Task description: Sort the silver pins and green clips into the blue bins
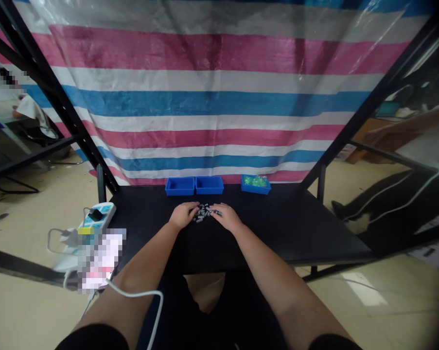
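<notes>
A loose pile of small grey cylindrical pieces [203,213] lies on the black tabletop [277,233]; they look like metal or plastic fittings, too small to name. My left hand [183,215] rests against the pile's left side, fingers stretched out and curving over its edge. From the right, my right hand [227,217] reaches to the pile with its fingers extended, the tips touching the pieces. Neither hand visibly lifts a piece. Behind the pile stand two blue bins, the left bin [180,192] and the middle bin [209,190], side by side.
A third blue bin [254,189] at the back right holds green, clear-wrapped items [255,181]. A power strip [106,212] and a white cable [139,294] lie at the left. Striped sheeting [212,104] hangs behind the table between black frame posts. A person stands at the right.
</notes>
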{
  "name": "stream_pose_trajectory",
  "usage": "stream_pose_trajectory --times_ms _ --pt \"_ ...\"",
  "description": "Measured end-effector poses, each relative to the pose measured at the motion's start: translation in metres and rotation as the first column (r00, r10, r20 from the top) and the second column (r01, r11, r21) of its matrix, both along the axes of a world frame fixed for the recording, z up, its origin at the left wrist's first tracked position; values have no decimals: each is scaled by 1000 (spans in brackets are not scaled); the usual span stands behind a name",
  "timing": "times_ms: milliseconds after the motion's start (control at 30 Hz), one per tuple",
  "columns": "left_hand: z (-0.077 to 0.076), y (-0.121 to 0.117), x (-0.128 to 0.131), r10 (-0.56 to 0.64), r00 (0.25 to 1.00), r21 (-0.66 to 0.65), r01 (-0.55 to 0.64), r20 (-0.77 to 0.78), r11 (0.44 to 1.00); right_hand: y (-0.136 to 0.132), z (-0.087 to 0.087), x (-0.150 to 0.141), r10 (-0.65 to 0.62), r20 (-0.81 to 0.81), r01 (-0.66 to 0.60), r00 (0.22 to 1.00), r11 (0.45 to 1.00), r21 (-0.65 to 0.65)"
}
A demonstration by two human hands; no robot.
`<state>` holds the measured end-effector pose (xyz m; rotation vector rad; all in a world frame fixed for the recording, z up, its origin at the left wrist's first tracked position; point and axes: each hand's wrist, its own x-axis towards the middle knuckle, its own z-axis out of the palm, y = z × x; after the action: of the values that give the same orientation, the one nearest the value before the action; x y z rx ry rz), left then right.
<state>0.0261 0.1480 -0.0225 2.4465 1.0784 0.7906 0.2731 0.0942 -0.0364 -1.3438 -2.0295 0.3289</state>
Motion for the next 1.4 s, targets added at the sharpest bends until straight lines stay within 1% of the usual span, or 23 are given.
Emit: stream_pose_trajectory --times_ms 67,167,233,333,367,433,500,633,767,933,1033,1200,1267,1400 --pt "-2 0 -3 -5 1000 7 5 -18 1000 -3 2 0 -11 13 11 1000 1000 -5" --pt "-1 -3 -9 -24 999 12 24 -33 1000 -12 10 -1 -61 35 60 998 998 28" --pt "1 -7 -14 27 999 30 -26 -32 999 -19 14 -2 -114 53 111 992 993 47" --pt "2 -14 -23 163 986 48 -162 -20 986 -29 16 -1 -192 85 191 978 981 20" --pt "2 -16 -26 186 982 38 -185 -23 982 -31 15 0 -204 102 205 974 979 -1" --pt "0 -17 -31 193 980 1 -193 -45 981 -33 11 1 -209 141 216 968 975 -42" --pt "-3 -16 -32 158 983 -21 -160 -92 987 -31 7 2 -192 180 208 965 975 -79" --pt "-8 -7 -26 58 984 10 -57 -166 998 -20 5 1 -105 230 135 967 984 -120" --pt "-9 5 -19 3 985 11 -1 -175 1000 -5 9 0 23 239 12 971 990 -141" --pt "-4 13 -11 -90 969 -28 85 -230 996 11 17 -6 131 241 -89 962 980 -179" --pt "1 12 -8 -140 964 -45 133 -226 990 15 19 -9 156 220 -121 963 979 -166" --pt "4 6 -9 -215 964 -51 210 -159 976 14 13 -10 194 130 -180 972 977 -112" --pt "3 4 -10 -220 967 -34 218 -126 975 12 11 -10 199 99 -191 975 978 -86" --pt "0 2 -12 -187 981 2 187 -55 982 10 7 -9 145 63 -144 987 989 -32"
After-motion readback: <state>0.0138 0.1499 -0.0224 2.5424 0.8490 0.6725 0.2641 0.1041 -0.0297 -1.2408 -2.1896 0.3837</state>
